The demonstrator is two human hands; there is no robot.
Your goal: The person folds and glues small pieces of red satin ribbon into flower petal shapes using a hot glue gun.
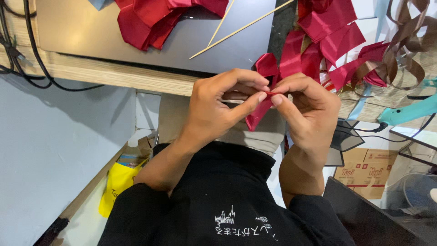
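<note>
From the head camera, we pinch a red ribbon [266, 98] between thumbs and forefingers, left hand [218, 109] and right hand [309, 111] pressed together at the fold. One loop rises above our pinch, a tail hangs below (more red ribbon pieces [327, 32] lie beyond).

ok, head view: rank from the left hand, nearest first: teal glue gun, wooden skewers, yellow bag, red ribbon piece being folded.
1. red ribbon piece: pinched in the left hand and right hand.
2. wooden skewers: above, on the grey board.
3. yellow bag: below left, under the desk.
4. teal glue gun: far right, past the right hand.
</note>
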